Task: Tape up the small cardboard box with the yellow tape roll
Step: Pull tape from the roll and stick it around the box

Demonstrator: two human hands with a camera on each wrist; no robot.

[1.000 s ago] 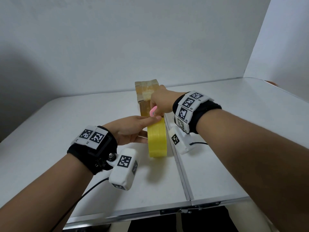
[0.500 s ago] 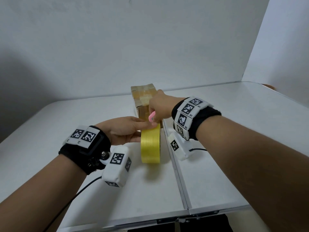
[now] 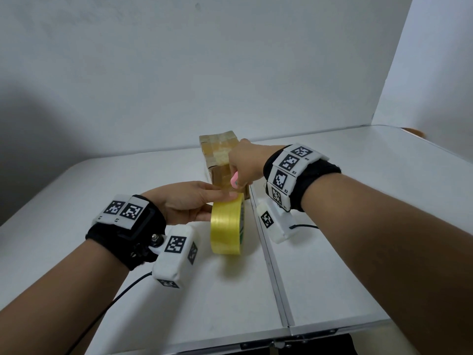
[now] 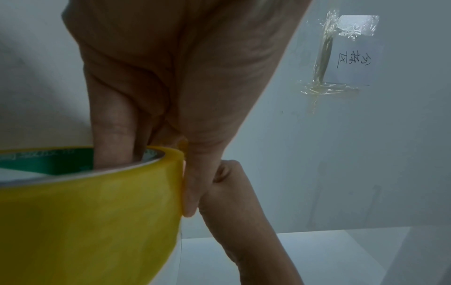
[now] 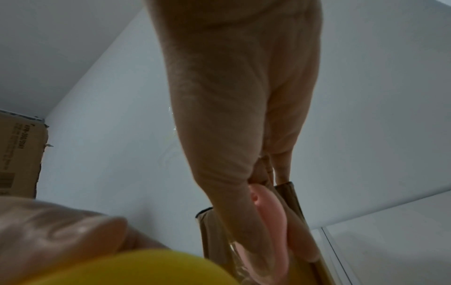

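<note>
The small cardboard box (image 3: 218, 152) stands upright at the middle of the table, with clear tape across its top. Just in front of it my left hand (image 3: 189, 203) holds the yellow tape roll (image 3: 226, 226) on edge. Its fingers (image 4: 114, 146) reach into the green core and its thumb (image 4: 195, 185) lies on the outer face of the roll (image 4: 85, 216). My right hand (image 3: 244, 165) is against the box's front face, gripping a small pink tool (image 3: 234, 179) just above the roll. In the right wrist view the pink tool (image 5: 268, 219) lies against the box (image 5: 289, 194), beside a shiny bit of tape.
The white folding table (image 3: 332, 265) has a seam running front to back just right of the roll. White walls close the back and the right side. A larger printed carton (image 5: 17, 154) shows at the left of the right wrist view. Cables trail from both wrist cameras.
The view has tilted up a little. Both hands, the roll and the pink tool keep nearly the same places against the box's front.
</note>
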